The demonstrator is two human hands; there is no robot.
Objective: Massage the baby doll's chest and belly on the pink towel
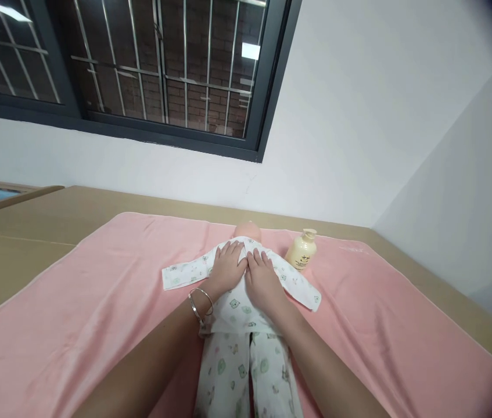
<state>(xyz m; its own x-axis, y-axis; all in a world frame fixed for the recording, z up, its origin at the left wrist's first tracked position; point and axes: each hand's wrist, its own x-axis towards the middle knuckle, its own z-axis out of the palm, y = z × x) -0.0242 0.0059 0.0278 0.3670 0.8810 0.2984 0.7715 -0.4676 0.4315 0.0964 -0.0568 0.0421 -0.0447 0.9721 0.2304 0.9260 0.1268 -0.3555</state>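
Resting flat, fingers together, left hand [227, 266] and right hand [262, 278] on soft printed cotton baby suit [239, 325] over fuzzy pink towel [97, 290]

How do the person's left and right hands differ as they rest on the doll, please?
The left hand lies on the doll's chest toward the spread left sleeve; the right hand lies beside it, nearer the cream bottle. The left wrist wears bangles; the right wrist is bare. Both lie flat, fingers toward the head.

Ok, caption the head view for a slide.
Both hands, left hand and right hand, rest on a doll beside a lotion bottle.
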